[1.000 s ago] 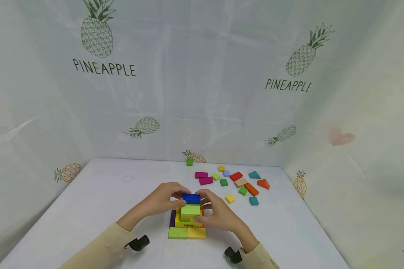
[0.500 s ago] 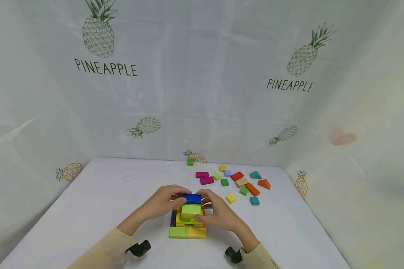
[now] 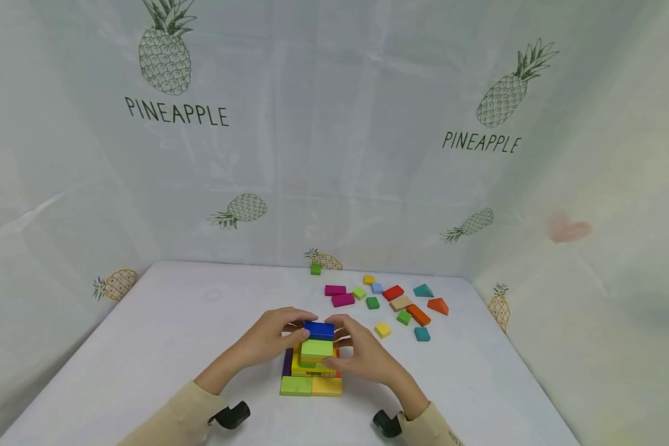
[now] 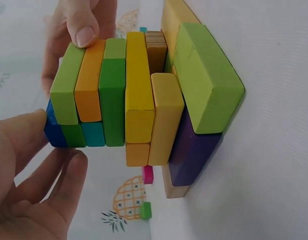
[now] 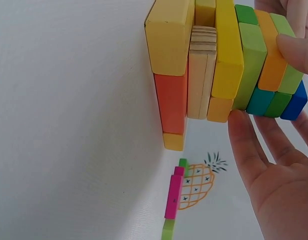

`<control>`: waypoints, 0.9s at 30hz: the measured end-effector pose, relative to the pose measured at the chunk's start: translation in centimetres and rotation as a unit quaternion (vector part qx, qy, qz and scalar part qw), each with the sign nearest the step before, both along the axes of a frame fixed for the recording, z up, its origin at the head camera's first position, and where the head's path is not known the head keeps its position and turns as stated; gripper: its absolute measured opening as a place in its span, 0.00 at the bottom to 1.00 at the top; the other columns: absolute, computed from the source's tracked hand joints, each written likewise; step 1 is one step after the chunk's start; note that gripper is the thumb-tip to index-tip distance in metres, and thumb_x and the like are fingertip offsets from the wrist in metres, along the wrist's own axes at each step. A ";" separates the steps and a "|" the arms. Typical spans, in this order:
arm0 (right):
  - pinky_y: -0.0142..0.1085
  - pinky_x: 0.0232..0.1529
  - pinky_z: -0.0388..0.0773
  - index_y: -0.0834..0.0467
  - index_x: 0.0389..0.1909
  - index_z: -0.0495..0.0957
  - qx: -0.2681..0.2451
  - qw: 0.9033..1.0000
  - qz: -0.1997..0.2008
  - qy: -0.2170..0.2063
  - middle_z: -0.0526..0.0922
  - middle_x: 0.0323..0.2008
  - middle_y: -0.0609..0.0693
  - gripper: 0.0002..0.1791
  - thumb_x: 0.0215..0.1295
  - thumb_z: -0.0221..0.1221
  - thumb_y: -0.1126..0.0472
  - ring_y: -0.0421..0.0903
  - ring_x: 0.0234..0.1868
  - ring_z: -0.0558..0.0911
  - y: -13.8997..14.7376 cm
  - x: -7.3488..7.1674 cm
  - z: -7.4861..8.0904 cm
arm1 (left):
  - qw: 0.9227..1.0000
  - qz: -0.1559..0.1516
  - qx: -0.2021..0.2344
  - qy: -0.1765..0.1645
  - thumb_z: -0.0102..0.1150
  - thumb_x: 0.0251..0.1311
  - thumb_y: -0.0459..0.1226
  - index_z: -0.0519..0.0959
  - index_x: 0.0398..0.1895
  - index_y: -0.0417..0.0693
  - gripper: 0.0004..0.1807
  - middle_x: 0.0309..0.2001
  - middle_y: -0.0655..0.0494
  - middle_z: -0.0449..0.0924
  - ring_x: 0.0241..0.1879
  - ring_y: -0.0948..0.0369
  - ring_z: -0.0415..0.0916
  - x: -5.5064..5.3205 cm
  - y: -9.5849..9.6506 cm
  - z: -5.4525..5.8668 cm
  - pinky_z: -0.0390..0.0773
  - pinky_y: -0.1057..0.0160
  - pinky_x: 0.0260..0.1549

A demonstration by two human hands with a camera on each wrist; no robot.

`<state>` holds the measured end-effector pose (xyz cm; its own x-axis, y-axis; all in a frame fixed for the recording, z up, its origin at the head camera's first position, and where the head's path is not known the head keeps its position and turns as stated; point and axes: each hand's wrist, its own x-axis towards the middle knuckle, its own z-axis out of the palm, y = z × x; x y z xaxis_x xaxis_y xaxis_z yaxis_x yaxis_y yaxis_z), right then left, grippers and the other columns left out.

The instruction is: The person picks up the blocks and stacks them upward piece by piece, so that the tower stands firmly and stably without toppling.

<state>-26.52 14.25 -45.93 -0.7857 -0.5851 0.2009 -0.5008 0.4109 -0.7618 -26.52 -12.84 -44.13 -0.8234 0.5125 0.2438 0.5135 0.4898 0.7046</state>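
Several layers of smooth oblong wooden blocks (image 4: 140,75) between fingers (image 4: 69,185)

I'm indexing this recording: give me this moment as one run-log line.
Left hand: holds blue block atop block tower | right hand: grips tower's upper part | loose blocks: on table, mostly beyond and right of tower

blue block (image 3: 319,331), yellow block (image 4: 139,87), purple block (image 4: 194,155), beige sleeves (image 3: 173,418), grey-white curtain (image 3: 334,124) printed with green and orange pineapples (image 3: 165,62)
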 end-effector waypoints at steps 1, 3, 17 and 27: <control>0.43 0.63 0.82 0.51 0.73 0.66 0.001 1.000 0.000 0.000 0.80 0.62 0.47 0.40 0.64 0.75 0.54 0.51 0.61 0.82 0.0 0.0 0.0 | 1.000 0.003 0.000 0.000 0.61 0.77 0.45 0.81 0.68 0.54 0.20 0.61 0.61 0.83 0.58 0.59 0.82 0.1 -0.1 0.0 0.84 0.56 0.60; 0.43 0.64 0.82 0.51 0.73 0.66 0.001 1.000 0.001 -0.001 0.80 0.62 0.47 0.40 0.65 0.75 0.54 0.51 0.61 0.82 0.0 0.0 0.0 | 1.000 0.007 0.004 0.001 0.61 0.77 0.44 0.81 0.67 0.54 0.19 0.61 0.61 0.83 0.58 0.59 0.82 0.2 -0.2 0.0 0.84 0.56 0.59; 0.46 0.64 0.82 0.50 0.73 0.66 -0.006 1.000 0.002 -0.001 0.80 0.62 0.45 0.40 0.65 0.75 0.54 0.51 0.60 0.82 0.0 0.0 -0.2 | 0.999 0.025 0.023 -0.012 0.63 0.76 0.41 0.84 0.63 0.57 0.16 0.57 0.63 0.85 0.55 0.62 0.83 0.6 0.1 -0.3 0.85 0.59 0.58; 0.54 0.66 0.80 0.38 0.80 0.62 0.013 1.000 -0.018 0.001 0.77 0.67 0.51 0.42 0.69 0.71 0.50 0.54 0.66 0.79 2.8 -1.3 0.9 | 0.999 0.027 0.018 -0.004 0.63 0.76 0.41 0.83 0.64 0.55 0.17 0.58 0.62 0.85 0.55 0.62 0.83 0.6 0.2 -0.4 0.85 0.60 0.57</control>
